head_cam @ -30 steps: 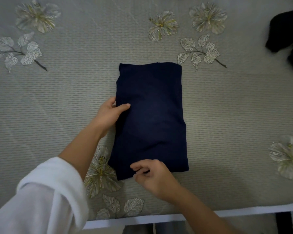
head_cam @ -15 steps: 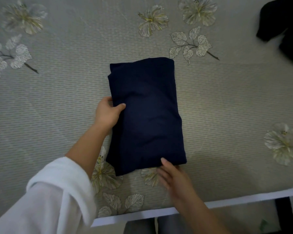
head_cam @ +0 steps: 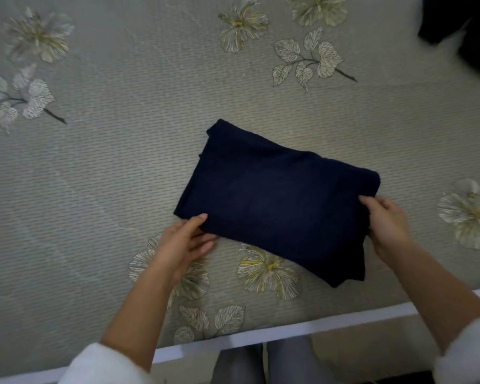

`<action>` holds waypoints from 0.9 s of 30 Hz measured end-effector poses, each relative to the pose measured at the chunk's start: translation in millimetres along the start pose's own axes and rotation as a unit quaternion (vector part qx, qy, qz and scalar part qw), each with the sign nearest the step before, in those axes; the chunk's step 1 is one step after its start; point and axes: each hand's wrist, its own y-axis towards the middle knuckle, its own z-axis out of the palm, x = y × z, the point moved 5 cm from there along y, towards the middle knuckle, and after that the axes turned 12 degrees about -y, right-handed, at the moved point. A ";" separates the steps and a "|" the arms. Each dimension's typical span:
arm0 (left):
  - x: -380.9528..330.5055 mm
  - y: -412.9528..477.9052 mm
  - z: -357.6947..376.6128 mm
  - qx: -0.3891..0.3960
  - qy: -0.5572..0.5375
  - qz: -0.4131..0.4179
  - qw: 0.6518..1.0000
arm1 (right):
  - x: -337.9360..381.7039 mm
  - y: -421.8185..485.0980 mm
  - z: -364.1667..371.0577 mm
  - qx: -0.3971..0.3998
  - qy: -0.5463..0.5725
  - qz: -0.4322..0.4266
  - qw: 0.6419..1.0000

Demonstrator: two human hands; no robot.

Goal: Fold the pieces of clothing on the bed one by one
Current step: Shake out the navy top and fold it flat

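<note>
The folded dark navy knit garment lies slanted on the grey floral-patterned bed cover, near the bed's white front edge. The left hand grips its near-left corner, fingers clamped on it — the right hand pinches its right end. A black garment lies far right, well apart.

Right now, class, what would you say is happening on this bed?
A person is folding laundry with bare hands. The navy garment is already folded into a compact rectangle and lies at an angle near the front edge of the floral bedspread. The left hand grips its near-left edge, thumb on top, and the right hand holds its right end. A dark piece of clothing waits unfolded at the far right corner.
</note>
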 end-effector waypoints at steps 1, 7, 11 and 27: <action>-3.0 -0.7 0.4 -0.014 -0.015 0.025 0.999 | -1.7 0.6 1.1 0.003 -0.006 -0.004 1.000; -39.2 -11.2 -4.2 -0.127 0.074 0.261 0.954 | -13.9 -5.5 8.8 -0.027 0.029 -0.001 0.999; -45.4 -9.3 -8.6 -0.218 0.260 0.253 0.906 | -14.4 -5.6 8.3 -0.031 0.044 0.003 0.999; -73.2 13.5 86.3 0.007 0.307 0.235 0.922 | -24.6 -35.8 -15.8 0.097 0.049 0.037 0.993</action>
